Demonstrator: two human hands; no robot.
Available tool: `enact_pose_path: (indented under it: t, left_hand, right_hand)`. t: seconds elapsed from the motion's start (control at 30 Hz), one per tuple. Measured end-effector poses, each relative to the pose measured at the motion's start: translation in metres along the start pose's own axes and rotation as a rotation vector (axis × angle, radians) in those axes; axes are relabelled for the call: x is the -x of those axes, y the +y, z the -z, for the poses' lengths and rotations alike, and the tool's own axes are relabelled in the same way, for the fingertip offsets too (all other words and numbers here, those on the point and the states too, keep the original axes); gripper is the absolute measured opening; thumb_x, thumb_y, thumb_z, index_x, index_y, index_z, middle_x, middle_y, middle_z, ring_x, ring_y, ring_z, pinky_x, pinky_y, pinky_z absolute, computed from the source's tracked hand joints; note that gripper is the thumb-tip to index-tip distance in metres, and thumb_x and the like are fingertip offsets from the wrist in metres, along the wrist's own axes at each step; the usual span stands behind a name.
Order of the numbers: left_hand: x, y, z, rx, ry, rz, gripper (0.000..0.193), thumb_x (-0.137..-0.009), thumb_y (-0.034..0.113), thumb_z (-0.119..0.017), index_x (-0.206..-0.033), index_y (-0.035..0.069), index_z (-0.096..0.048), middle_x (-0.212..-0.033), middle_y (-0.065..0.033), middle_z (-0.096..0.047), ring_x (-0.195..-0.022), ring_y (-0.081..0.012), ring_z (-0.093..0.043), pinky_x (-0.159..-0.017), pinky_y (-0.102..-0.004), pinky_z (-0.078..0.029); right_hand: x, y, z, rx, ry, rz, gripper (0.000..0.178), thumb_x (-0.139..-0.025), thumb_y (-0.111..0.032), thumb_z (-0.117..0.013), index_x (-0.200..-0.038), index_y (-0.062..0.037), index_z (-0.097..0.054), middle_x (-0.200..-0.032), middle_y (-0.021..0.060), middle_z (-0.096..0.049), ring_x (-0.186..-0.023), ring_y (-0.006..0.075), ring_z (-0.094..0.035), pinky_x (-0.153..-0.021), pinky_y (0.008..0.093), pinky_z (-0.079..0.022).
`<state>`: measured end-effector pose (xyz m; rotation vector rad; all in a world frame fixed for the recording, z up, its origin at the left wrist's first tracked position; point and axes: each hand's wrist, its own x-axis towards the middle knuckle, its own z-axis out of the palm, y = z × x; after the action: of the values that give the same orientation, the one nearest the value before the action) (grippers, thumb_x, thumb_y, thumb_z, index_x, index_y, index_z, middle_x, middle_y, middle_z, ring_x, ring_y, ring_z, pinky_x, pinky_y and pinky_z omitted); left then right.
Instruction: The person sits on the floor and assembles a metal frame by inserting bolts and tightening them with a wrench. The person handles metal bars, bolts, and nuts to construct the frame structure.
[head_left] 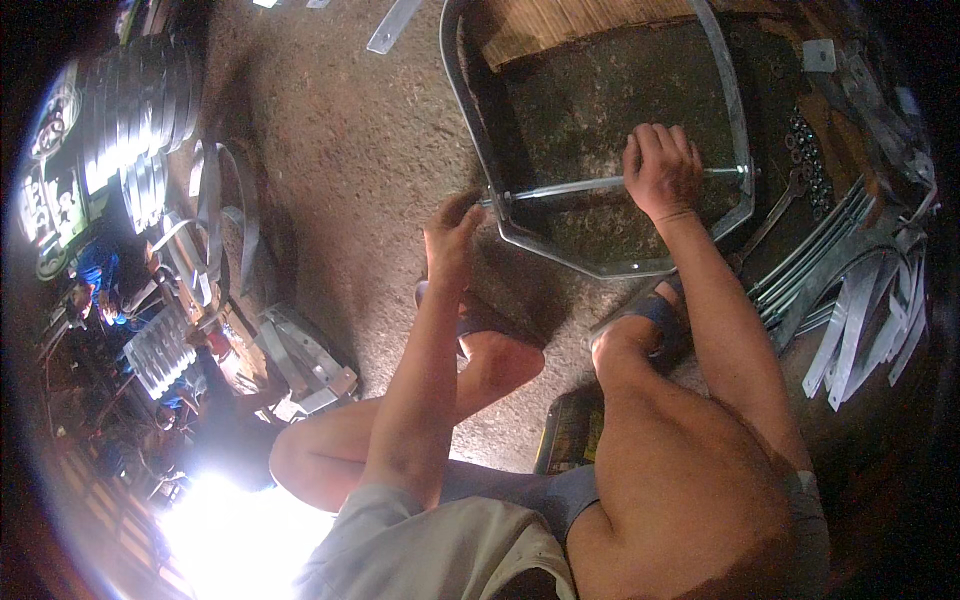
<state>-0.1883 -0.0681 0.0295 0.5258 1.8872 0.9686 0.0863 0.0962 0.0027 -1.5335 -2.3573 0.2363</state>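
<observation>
Rough concrete floor [330, 130] stretches beneath a seated worker in a dim workshop, with glare at the lower left. Between and beyond the worker's sandaled feet, a metal frame [640, 269] lies on the ground, crossed from side to side by a slim rod [570, 187]. The left hand [452, 240], fingers drawn in narrow, pinches the rod's end just outside the frame's left side. The right hand [667, 182] is curled around the same rod inside the frame, nearer its right side. Cardboard [570, 28] shows at the far end. To the right sit a wrench [777, 216], a pile of nuts [806, 150], a bundle of rods [825, 245] and flat metal strips [848, 345]; bent metal bands [135, 105] line the left.
</observation>
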Motion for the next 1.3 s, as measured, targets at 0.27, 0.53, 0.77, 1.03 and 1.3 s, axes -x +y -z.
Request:
enact_pose_path:
  t: [0.27, 0.53, 0.77, 1.03, 1.3]
  left_hand:
    - [0.001, 0.001, 0.000, 0.093, 0.004, 0.129, 0.030, -0.094, 0.014, -0.068, -0.117, -0.004, -0.065, -0.095, -0.0068, -0.067, -0.082, -0.0145, -0.064, -0.071, -0.0271, -0.056]
    - [-0.001, -0.010, 0.000, 0.136, 0.027, 0.069, 0.032, -0.090, 0.012, -0.072, -0.118, -0.002, -0.065, -0.105, -0.0107, -0.070, -0.095, -0.0183, -0.066, -0.077, -0.0297, -0.055]
    - [0.005, 0.020, -0.004, -0.153, 0.031, 0.030, 0.030, -0.093, 0.018, -0.070, -0.115, -0.003, -0.067, -0.099, -0.0117, -0.073, -0.088, -0.0179, -0.068, -0.076, -0.0307, -0.055]
    - [-0.003, 0.020, -0.003, 0.046, -0.020, 0.298, 0.029, -0.098, 0.020, -0.064, -0.109, -0.007, -0.066, -0.093, -0.0102, -0.070, -0.082, -0.0161, -0.067, -0.071, -0.0316, -0.057]
    - [0.006, 0.003, -0.007, 0.295, -0.065, 0.136, 0.030, -0.099, 0.012, -0.061, -0.122, -0.007, -0.060, -0.112, -0.0143, -0.066, -0.097, -0.0213, -0.066, -0.086, -0.0341, -0.057]
  right_hand:
    - [-0.001, -0.002, 0.000, -0.017, 0.002, 0.006, 0.011, -0.086, -0.023, -0.063, -0.090, -0.0134, -0.059, -0.090, 0.0043, -0.062, -0.090, 0.0282, -0.060, -0.074, 0.0470, -0.048]
    - [0.000, -0.001, 0.000, -0.011, 0.012, 0.008, 0.011, -0.086, -0.023, -0.064, -0.089, -0.0139, -0.059, -0.090, 0.0040, -0.062, -0.090, 0.0278, -0.060, -0.075, 0.0467, -0.048]
    - [0.001, 0.002, -0.003, -0.012, 0.020, 0.004, 0.011, -0.086, -0.024, -0.064, -0.088, -0.0140, -0.059, -0.090, 0.0040, -0.062, -0.089, 0.0283, -0.060, -0.075, 0.0470, -0.048]
    - [0.001, 0.001, -0.003, 0.002, 0.017, 0.008, 0.011, -0.085, -0.023, -0.064, -0.088, -0.0139, -0.059, -0.090, 0.0042, -0.062, -0.090, 0.0283, -0.060, -0.075, 0.0468, -0.048]
    - [0.002, 0.000, -0.003, -0.016, 0.024, 0.006, 0.012, -0.085, -0.024, -0.064, -0.089, -0.0138, -0.060, -0.090, 0.0038, -0.062, -0.092, 0.0280, -0.060, -0.075, 0.0469, -0.049]
